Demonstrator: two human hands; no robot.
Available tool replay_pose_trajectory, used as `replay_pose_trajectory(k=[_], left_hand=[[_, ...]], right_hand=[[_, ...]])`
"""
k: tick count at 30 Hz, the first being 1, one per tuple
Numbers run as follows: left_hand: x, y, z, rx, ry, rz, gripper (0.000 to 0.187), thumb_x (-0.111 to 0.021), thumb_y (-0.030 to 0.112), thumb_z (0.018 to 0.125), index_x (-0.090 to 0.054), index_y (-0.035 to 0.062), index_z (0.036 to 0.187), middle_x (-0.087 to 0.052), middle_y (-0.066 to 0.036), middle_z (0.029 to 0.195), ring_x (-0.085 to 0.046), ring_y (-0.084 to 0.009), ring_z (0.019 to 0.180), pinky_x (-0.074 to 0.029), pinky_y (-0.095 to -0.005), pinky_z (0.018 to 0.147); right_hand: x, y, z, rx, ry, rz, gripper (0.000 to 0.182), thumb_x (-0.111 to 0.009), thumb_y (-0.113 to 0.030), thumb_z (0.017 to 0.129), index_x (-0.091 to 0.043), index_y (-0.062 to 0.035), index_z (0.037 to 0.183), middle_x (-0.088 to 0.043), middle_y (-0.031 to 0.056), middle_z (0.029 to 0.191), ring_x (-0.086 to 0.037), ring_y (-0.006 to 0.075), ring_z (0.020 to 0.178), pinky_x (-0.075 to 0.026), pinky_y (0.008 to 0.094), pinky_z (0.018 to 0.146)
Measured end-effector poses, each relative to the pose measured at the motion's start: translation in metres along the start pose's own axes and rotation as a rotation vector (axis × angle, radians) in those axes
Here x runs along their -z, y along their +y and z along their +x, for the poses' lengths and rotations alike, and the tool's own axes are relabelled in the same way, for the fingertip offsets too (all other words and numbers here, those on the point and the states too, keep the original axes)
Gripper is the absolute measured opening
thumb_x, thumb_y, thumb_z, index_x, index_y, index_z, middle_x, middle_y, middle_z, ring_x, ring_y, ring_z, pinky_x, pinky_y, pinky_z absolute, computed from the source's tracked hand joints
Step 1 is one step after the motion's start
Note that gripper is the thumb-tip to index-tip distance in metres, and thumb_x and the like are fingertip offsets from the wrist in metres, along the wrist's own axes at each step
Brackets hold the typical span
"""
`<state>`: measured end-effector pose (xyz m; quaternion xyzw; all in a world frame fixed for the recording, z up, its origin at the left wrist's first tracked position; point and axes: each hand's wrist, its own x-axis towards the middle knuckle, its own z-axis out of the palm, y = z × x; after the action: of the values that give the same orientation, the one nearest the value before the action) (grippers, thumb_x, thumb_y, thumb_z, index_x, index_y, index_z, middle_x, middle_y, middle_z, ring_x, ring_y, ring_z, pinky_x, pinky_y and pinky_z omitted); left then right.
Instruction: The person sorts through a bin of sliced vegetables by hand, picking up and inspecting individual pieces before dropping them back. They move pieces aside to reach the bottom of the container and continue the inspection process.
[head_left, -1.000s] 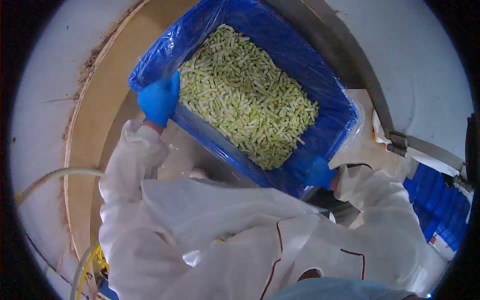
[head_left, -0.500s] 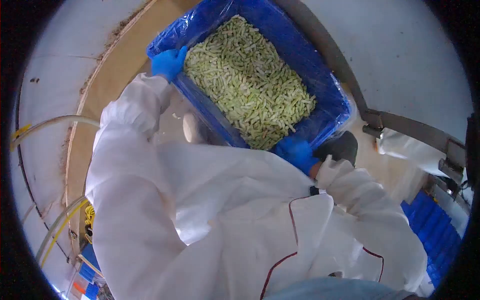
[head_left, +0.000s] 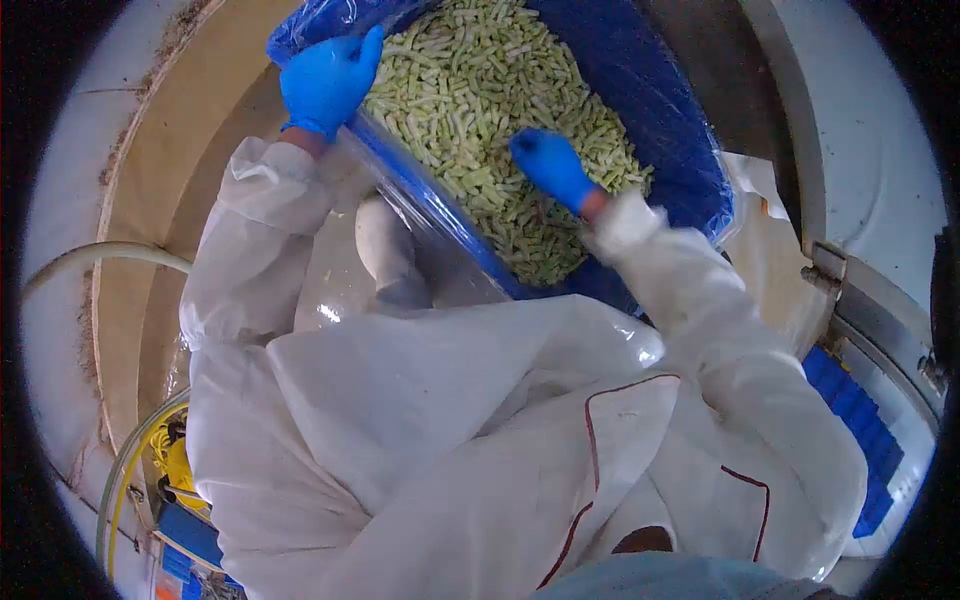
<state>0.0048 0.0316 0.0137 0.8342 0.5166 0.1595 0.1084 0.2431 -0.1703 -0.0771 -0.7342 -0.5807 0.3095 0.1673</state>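
Note:
A blue crate (head_left: 655, 110) lined with clear plastic film holds a heap of pale green cut vegetable pieces (head_left: 470, 90). My left hand (head_left: 328, 82), in a blue glove, is closed over the crate's near left rim and the film there. My right hand (head_left: 552, 168), also gloved in blue, is over the middle of the pieces with its fingers curled together. Whether anything is inside those fingers is hidden.
A white boot (head_left: 383, 240) shows beside the crate's near side. A pale hose (head_left: 110, 250) curves at the left, with yellow gear (head_left: 178, 465) below it. Blue stacked items (head_left: 855, 430) stand at the right, near a metal edge (head_left: 880, 318).
My right hand has moved from the crate's near right rim up over the pieces. My left hand stays at the rim. The crate appears closer and higher in view.

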Motion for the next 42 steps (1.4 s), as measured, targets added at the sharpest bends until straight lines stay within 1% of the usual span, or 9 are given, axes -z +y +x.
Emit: replay_pose_trajectory(k=[4, 11, 16, 18, 22, 31, 35, 39, 42], left_hand=[[-0.003, -0.004, 0.002, -0.015, 0.002, 0.018, 0.050, -0.046, 0.054, 0.085, -0.069, 0.0104, 0.077, -0.062, -0.018, 0.069, -0.060, -0.0361, 0.061, -0.048, -0.0433, 0.057], [-0.010, -0.005, 0.003, -0.047, 0.078, -0.005, 0.044, -0.048, 0.051, 0.083, -0.070, 0.0131, 0.075, -0.062, -0.015, 0.066, -0.061, -0.0334, 0.061, -0.048, -0.0431, 0.054], [-0.005, -0.003, 0.004, -0.042, 0.001, 0.011, 0.044, -0.048, 0.051, 0.083, -0.070, 0.0133, 0.077, -0.063, -0.016, 0.068, -0.061, -0.0339, 0.063, -0.048, -0.0434, 0.056], [-0.004, -0.005, 0.003, -0.059, 0.004, 0.011, 0.044, -0.047, 0.051, 0.082, -0.070, 0.0135, 0.078, -0.063, -0.016, 0.068, -0.061, -0.0343, 0.063, -0.048, -0.0438, 0.056], [-0.010, -0.010, 0.002, -0.057, 0.033, 0.013, 0.045, -0.048, 0.052, 0.083, -0.070, 0.0126, 0.082, -0.064, -0.016, 0.072, -0.062, -0.0347, 0.066, -0.049, -0.0436, 0.060], [0.002, 0.007, 0.004, -0.271, -0.112, -0.110, 0.028, -0.055, 0.037, 0.083, -0.069, 0.0145, 0.091, -0.065, -0.013, 0.082, -0.062, -0.0314, 0.075, -0.050, -0.0409, 0.068], [0.012, 0.046, -0.005, -0.672, -0.159, -0.569, 0.020, -0.060, 0.020, 0.083, -0.065, 0.0109, 0.099, -0.064, -0.013, 0.095, -0.059, -0.0299, 0.092, -0.047, -0.0385, 0.082], [0.003, 0.073, -0.026, -0.757, -0.355, -0.712, 0.019, -0.059, 0.021, 0.083, -0.066, 0.0097, 0.098, -0.063, -0.013, 0.096, -0.058, -0.0305, 0.093, -0.047, -0.0378, 0.081], [-0.001, 0.082, -0.038, -0.778, -0.391, -0.636, 0.017, -0.059, 0.017, 0.081, -0.065, 0.0087, 0.094, -0.063, -0.011, 0.092, -0.059, -0.0297, 0.089, -0.048, -0.0379, 0.077]], right_hand=[[-0.063, 0.019, 0.047, -0.017, 0.179, 0.045, 0.031, -0.061, -0.032, 0.078, -0.063, -0.0020, 0.085, -0.062, 0.0201, 0.080, -0.059, 0.0389, 0.072, -0.048, 0.0442, 0.067], [-0.010, 0.045, 0.018, -0.397, -0.178, 1.144, 0.029, -0.059, -0.033, 0.083, -0.061, -0.0039, 0.078, -0.058, 0.0023, 0.070, -0.054, 0.0121, 0.063, -0.044, 0.0257, 0.060], [-0.021, 0.064, 0.014, -0.147, 0.137, 0.206, 0.029, -0.061, -0.034, 0.078, -0.063, -0.0048, 0.080, -0.062, 0.0166, 0.080, -0.059, 0.0332, 0.074, -0.047, 0.0413, 0.068], [-0.033, 0.032, 0.013, -0.009, 0.067, 0.175, 0.028, -0.062, -0.033, 0.076, -0.064, -0.0065, 0.083, -0.062, 0.0195, 0.084, -0.059, 0.0379, 0.079, -0.047, 0.0440, 0.072], [-0.066, 0.026, 0.022, 0.000, 0.045, -0.145, 0.026, -0.065, -0.031, 0.075, -0.066, -0.0129, 0.093, -0.062, 0.0187, 0.088, -0.059, 0.0356, 0.084, -0.047, 0.0414, 0.074], [0.022, -0.002, -0.013, -0.311, -0.325, 1.409, 0.018, -0.057, -0.021, 0.089, -0.061, -0.0075, 0.098, -0.060, 0.0003, 0.088, -0.051, 0.0072, 0.072, -0.045, 0.0219, 0.068], [0.036, -0.029, -0.027, 0.271, -0.065, 0.887, 0.025, -0.054, -0.020, 0.091, -0.055, -0.0040, 0.109, -0.058, 0.0038, 0.095, -0.053, 0.0100, 0.078, -0.045, 0.0211, 0.069], [0.042, -0.046, -0.025, -0.110, -0.210, 1.254, 0.025, -0.054, -0.020, 0.090, -0.055, -0.0040, 0.110, -0.057, 0.0033, 0.097, -0.053, 0.0100, 0.081, -0.044, 0.0208, 0.069], [0.047, -0.063, -0.027, -0.100, -0.190, 1.315, 0.025, -0.055, -0.021, 0.090, -0.056, -0.0037, 0.108, -0.056, 0.0024, 0.093, -0.051, 0.0094, 0.078, -0.042, 0.0207, 0.067]])
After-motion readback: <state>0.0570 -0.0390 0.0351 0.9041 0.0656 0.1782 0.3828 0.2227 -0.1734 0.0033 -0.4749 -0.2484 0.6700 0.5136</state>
